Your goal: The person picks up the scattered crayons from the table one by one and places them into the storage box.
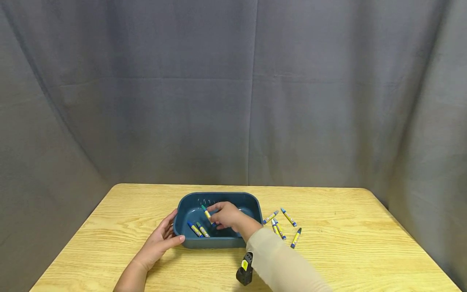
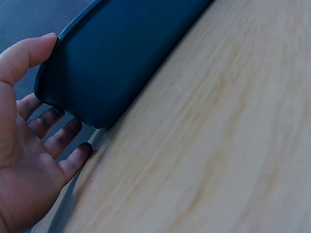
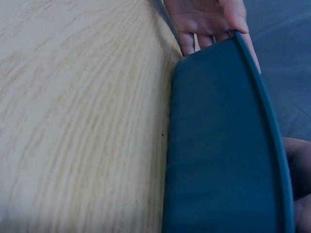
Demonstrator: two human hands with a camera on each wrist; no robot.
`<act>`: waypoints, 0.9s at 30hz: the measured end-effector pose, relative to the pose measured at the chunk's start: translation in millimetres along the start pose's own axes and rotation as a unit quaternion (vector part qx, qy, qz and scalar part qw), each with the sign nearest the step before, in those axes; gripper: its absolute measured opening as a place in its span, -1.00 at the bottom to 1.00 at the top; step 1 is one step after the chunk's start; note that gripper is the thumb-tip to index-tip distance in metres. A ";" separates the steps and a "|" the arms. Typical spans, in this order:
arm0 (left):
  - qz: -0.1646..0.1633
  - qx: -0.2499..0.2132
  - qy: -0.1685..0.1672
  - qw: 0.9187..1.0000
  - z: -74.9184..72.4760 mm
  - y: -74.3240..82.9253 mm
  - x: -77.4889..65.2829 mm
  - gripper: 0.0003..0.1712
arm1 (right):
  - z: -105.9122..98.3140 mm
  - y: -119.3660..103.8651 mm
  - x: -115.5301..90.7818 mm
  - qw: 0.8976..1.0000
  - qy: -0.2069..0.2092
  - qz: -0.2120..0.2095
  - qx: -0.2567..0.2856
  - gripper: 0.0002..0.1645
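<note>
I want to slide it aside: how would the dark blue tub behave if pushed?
The tub is probably stiff, given its moulded-looking walls. Wide and low, it seems unlikely to tip. Slim, rounded crayons lying inside may roll.

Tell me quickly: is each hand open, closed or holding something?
Left hand: open, touching the tub.
Right hand: at a green-tipped crayon; can't tell whether it's gripping.
</note>
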State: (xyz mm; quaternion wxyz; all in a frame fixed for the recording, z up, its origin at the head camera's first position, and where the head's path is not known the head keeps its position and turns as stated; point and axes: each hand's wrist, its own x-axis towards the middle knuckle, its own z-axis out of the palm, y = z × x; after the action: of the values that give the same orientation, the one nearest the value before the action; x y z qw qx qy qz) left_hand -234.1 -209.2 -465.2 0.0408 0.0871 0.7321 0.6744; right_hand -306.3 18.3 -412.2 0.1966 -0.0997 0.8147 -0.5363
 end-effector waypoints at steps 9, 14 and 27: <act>-0.001 0.003 0.003 1.000 0.4 -0.4 1.1 0.03 | 11.0 4.8 1.3 1.000 0.007 0.005 -0.028 -0.61; 0.000 0.002 0.005 1.000 0.6 -0.9 1.4 0.03 | 16.3 6.2 2.0 0.998 0.017 0.007 -0.057 -0.65; 0.003 0.012 0.010 1.000 0.2 0.9 0.3 0.02 | 23.8 4.1 6.2 0.971 0.046 -0.031 -0.233 -0.72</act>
State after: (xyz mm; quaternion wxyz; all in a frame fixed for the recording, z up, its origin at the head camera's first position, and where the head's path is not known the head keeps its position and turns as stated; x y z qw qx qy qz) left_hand -234.3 -208.9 -464.3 0.0310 0.0831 0.7404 0.6663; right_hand -301.5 -2.2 -425.6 0.1133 -0.1434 0.9218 -0.3419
